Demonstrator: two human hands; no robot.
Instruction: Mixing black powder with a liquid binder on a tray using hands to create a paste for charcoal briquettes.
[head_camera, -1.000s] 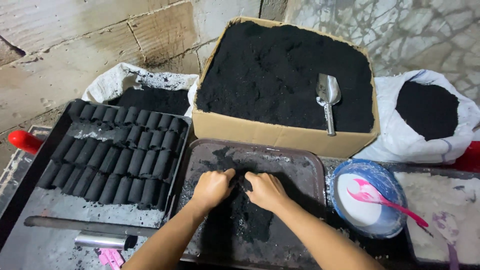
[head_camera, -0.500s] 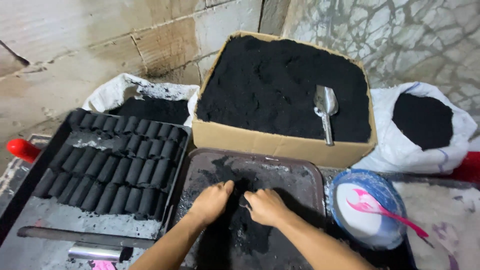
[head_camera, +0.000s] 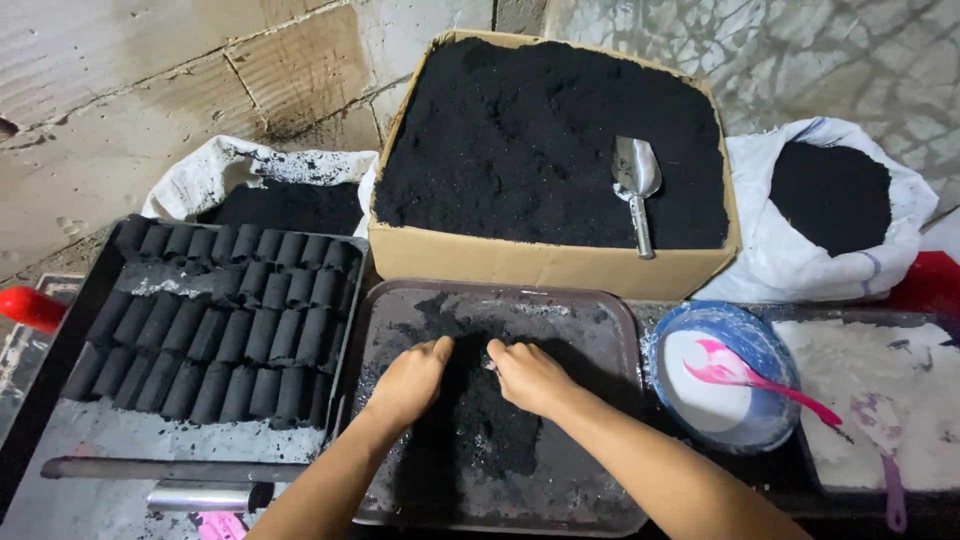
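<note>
Head view, left to right: dark tray (head_camera: 70, 340) holds rows of black cylindrical briquettes (head_camera: 225, 335). Left hand (head_camera: 412, 378) and right hand (head_camera: 528, 375) press side by side into a black powder heap (head_camera: 480, 420) on the centre tray (head_camera: 590, 330); both grips half-curled, clasping loose powder. Behind, a cardboard box (head_camera: 550, 265) with metal scoop (head_camera: 636, 185). Blue bowl (head_camera: 745, 335) with pink spoon (head_camera: 760, 380) at right.

Soft, even light — sharp, glare-free
</note>
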